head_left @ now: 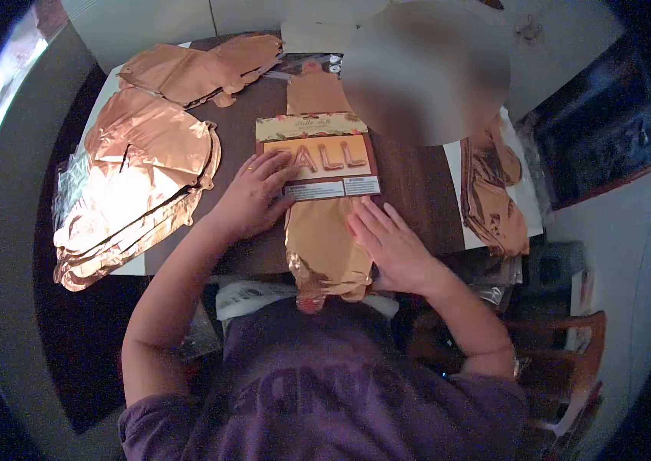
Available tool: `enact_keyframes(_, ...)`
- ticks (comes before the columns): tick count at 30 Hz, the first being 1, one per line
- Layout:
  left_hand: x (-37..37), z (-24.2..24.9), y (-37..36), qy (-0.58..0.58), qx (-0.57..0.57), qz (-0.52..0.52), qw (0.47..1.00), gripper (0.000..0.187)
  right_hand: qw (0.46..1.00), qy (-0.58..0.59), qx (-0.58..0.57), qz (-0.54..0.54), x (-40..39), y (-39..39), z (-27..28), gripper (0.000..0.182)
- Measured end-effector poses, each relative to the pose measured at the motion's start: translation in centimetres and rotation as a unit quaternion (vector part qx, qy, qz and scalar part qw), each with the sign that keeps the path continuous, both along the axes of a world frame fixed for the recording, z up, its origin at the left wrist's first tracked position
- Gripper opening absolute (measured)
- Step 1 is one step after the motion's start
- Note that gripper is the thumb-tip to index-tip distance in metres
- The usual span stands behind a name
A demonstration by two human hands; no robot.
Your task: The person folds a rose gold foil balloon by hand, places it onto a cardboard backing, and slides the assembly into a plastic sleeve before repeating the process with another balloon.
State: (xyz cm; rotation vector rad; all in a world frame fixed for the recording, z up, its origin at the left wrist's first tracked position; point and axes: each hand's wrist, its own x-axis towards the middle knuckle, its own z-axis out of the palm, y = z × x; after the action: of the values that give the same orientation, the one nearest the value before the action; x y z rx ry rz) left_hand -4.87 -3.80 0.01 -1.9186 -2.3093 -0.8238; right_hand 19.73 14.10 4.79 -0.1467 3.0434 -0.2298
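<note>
A printed card (325, 160) showing balloon letters that read FALL lies across a flat copper foil balloon (325, 238) in the middle of the table. My left hand (260, 192) rests on the card's left part, its fingers stretched over the edge and the first letter. Just below the card's lower right corner, my right hand (393, 244) lies flat with fingers extended, against the foil's right edge. The foil shows above and below the card, and its lower end hangs past the table's front edge. The part under the card is hidden.
Stacks of flat copper foil balloons (149, 146) lie on white sheets at the left. More folded foil pieces (491, 192) sit at the right edge of the dark table (421, 180). A blurred area covers the back. A wooden chair (591, 346) stands at the right.
</note>
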Motion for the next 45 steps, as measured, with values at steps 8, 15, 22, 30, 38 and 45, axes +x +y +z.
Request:
enact_keyframes(8, 0.7, -0.1, 0.1, 0.006, -0.003, -0.042, 0.999, 0.048, 0.978, 0.208, 0.011, 0.003, 1.8, 0.4, -4.8, 0.043)
enact_keyframes(15, 3.2, 0.1, -1.2, -0.015, -0.017, -0.068, 0.997, 0.045, 0.964, 0.266, -0.010, 0.020, 2.5, 0.0, -4.9, 0.035)
enact_keyframes(22, 4.8, 0.4, -2.5, -0.031, -0.005, -0.077, 0.997, 0.040, 0.948, 0.315, -0.015, 0.028, 2.9, -1.0, -4.7, 0.029)
enact_keyframes(30, 5.6, 0.8, -3.5, -0.038, -0.005, -0.066, 0.997, 0.040, 0.943, 0.329, -0.038, 0.035, 3.0, -1.2, -4.7, 0.030)
enact_keyframes(38, 7.3, 3.1, -5.0, 0.007, -0.068, -0.054, 0.996, 0.066, 0.943, 0.321, -0.087, 0.015, 2.4, -0.7, -4.5, 0.027)
enact_keyframes(45, 7.6, 0.2, -4.0, -0.021, 0.017, 0.036, 0.999, 0.074, 0.911, 0.209, -0.320, -0.158, -0.1, -0.1, -4.0, 0.038)
